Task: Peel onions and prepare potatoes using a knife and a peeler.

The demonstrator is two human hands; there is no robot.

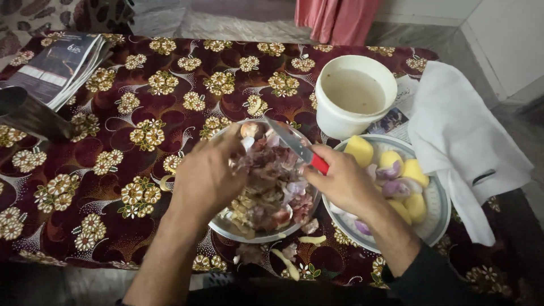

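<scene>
Over the peel bowl, right hand clenches the knife; left hand's grip unclear.

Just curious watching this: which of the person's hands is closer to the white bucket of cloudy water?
The right hand. It holds a red-handled knife just below the white bucket, beside the plate of peeled pieces. The left hand is farther away, over the bowl of peelings.

Home dining spot: maroon floral tablecloth, steel plate of peeled yellow potatoes, folded newspapers, pink curtain.
</scene>
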